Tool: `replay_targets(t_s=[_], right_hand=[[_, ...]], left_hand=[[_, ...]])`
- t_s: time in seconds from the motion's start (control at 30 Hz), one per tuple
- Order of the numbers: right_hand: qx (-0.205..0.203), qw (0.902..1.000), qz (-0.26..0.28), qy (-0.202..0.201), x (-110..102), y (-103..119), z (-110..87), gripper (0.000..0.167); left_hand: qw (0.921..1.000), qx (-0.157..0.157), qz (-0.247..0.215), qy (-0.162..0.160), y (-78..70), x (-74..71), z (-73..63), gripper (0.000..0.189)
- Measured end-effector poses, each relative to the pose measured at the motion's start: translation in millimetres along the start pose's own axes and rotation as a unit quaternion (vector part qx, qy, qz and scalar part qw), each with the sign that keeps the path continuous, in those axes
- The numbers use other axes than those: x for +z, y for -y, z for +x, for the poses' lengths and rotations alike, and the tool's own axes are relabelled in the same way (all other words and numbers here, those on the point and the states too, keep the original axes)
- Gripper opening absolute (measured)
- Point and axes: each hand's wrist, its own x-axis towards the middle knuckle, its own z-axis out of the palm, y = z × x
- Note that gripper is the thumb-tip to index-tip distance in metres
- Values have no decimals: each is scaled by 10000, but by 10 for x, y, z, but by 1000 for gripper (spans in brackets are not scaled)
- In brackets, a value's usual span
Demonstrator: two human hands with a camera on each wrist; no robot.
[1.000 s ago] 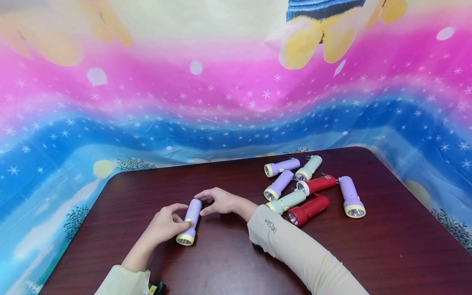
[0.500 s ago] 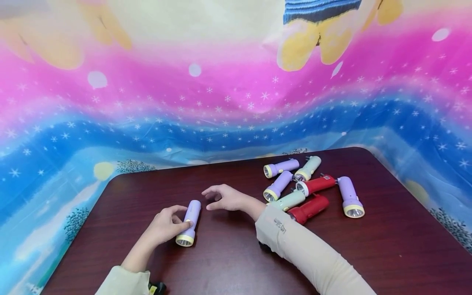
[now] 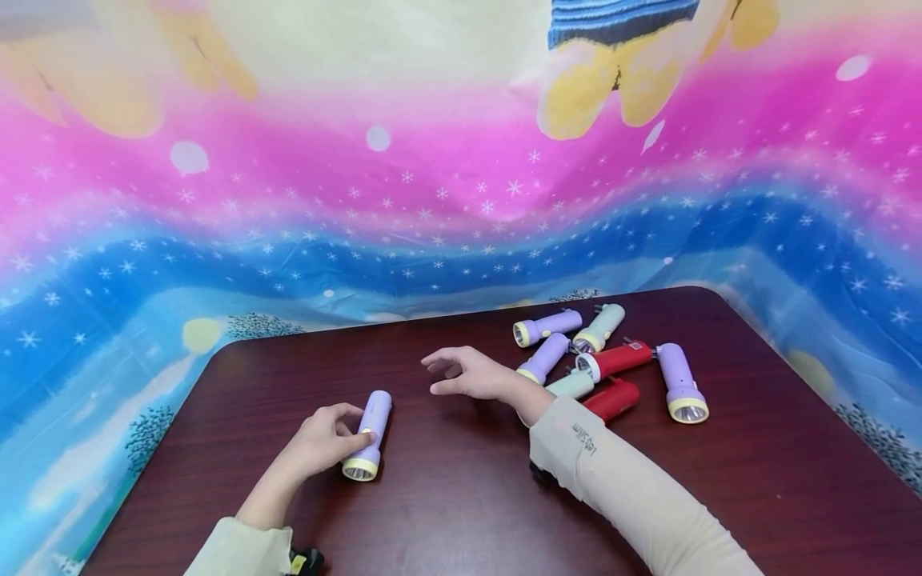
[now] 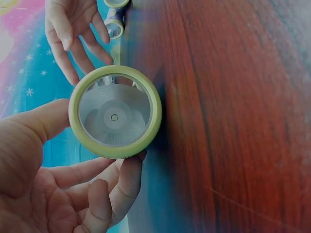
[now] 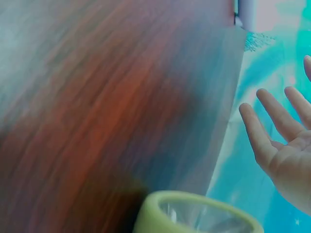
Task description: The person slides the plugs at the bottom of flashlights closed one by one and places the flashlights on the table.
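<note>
The left hand (image 3: 324, 436) pinches a purple flashlight (image 3: 376, 414) at its lens end, thumb on one side and fingers on the other. The flashlight is over the left half of the table (image 3: 439, 516), well in from the left and far edges, lens end toward the person. The right hand (image 3: 471, 378) hangs above the table with fingers loosely spread; a stretch of tabletop separates it from the held flashlight. On the right, a cluster of flashlights (image 3: 618, 358) lies near the far edge, partly covered by the right hand and sleeve (image 3: 601, 472); an outlying purple flashlight (image 3: 679, 376) lies beside it.

The left wrist view shows the lens face-on, with a small square element at centre; the head view shows it obliquely. The right wrist view shows a yellow rim (image 5: 155, 213) close below that hand; which flashlight it belongs to cannot be told.
</note>
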Motion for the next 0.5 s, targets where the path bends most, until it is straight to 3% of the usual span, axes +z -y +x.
replay_targets(t_s=[0.5], right_hand=[[34, 9994, 124, -324, -403, -61, -384, 50]], left_hand=[[9994, -13, 318, -96, -10, 12, 14, 52]])
